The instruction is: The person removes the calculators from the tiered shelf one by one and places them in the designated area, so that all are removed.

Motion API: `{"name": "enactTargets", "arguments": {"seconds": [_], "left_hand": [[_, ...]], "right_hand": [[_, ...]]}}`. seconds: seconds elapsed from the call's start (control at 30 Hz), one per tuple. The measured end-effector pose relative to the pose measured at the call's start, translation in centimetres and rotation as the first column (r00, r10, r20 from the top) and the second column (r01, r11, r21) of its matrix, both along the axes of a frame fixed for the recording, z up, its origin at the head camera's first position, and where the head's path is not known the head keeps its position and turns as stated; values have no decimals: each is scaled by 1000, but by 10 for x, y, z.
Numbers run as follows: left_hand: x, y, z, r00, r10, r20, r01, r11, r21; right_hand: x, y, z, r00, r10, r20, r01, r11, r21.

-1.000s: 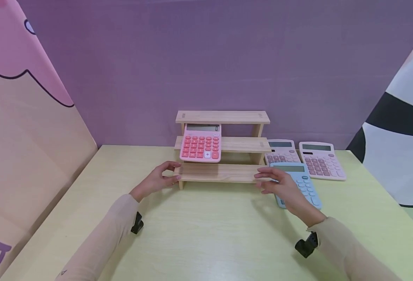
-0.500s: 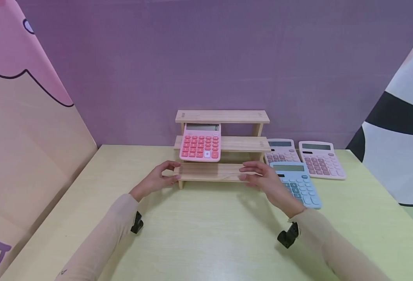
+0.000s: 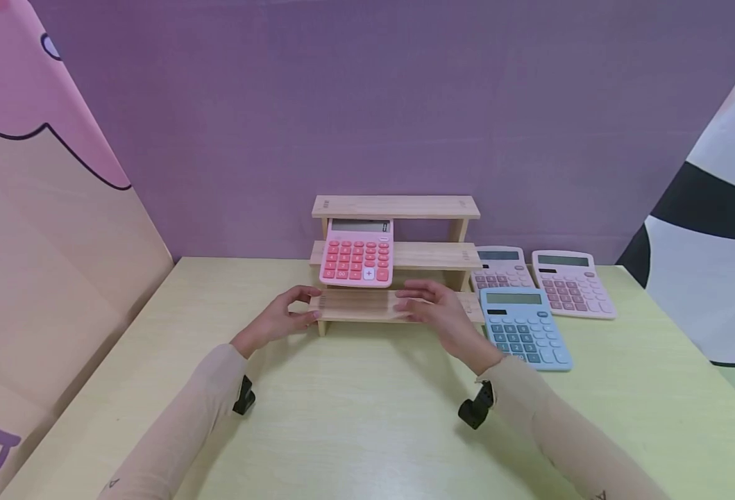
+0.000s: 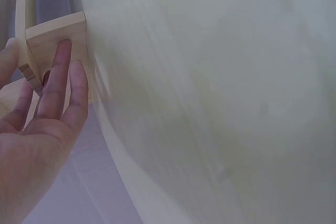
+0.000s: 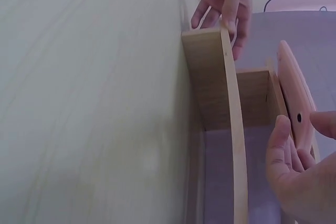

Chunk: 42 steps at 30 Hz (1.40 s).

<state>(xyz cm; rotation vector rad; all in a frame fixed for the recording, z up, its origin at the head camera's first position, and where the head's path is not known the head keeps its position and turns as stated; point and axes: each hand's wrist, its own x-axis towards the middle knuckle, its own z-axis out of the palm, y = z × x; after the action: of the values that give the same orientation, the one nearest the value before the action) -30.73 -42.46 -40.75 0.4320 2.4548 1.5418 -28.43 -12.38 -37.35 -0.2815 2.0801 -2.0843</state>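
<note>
A three-tier wooden shelf rack (image 3: 398, 207) stands at the table's back. My left hand (image 3: 280, 321) holds the left end of its lowest step. In the left wrist view the thumb is at the board's edge and the fingers (image 4: 55, 85) lie against the side panel (image 4: 44, 40). A pink calculator (image 3: 357, 257) with darker pink keys leans on the middle step, its screen up under the top board. My right hand (image 3: 448, 323), fingers loosely bent and holding nothing, hovers over the lowest step. In the right wrist view its fingertips are close to the calculator's edge (image 5: 296, 95).
Right of the rack lies a blue calculator (image 3: 523, 330) on the table (image 3: 342, 423). Behind it are two pale pink calculators, one (image 3: 573, 285) at the far right and the other (image 3: 501, 267) partly covered by the blue one. A purple backdrop (image 3: 404, 97) rises behind.
My right hand has moved left from the rack's right end to the middle of the lowest step, uncovering the blue calculator. The left hand, rack and pink calculator have stayed put.
</note>
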Motion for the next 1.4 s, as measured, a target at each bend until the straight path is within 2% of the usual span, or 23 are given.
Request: {"name": "enactTargets", "arguments": {"seconds": [0.27,0.6,1.03,1.4], "left_hand": [[1,1,2,1000,0,-5,0,1000,-6],[0,1,1,1000,3,-1,-3,1000,-2],[2,1,2,1000,-7,0,7,1000,4],[3,1,4,1000,2,5,-2,1000,2]], "right_hand": [[-4,-19,9,997,-42,59,46,997,-60],[-6,-33,14,996,-34,88,50,980,-190],[-10,-41,11,989,-104,107,129,957,-259],[-12,-45,12,981,-142,135,175,945,-275]]}}
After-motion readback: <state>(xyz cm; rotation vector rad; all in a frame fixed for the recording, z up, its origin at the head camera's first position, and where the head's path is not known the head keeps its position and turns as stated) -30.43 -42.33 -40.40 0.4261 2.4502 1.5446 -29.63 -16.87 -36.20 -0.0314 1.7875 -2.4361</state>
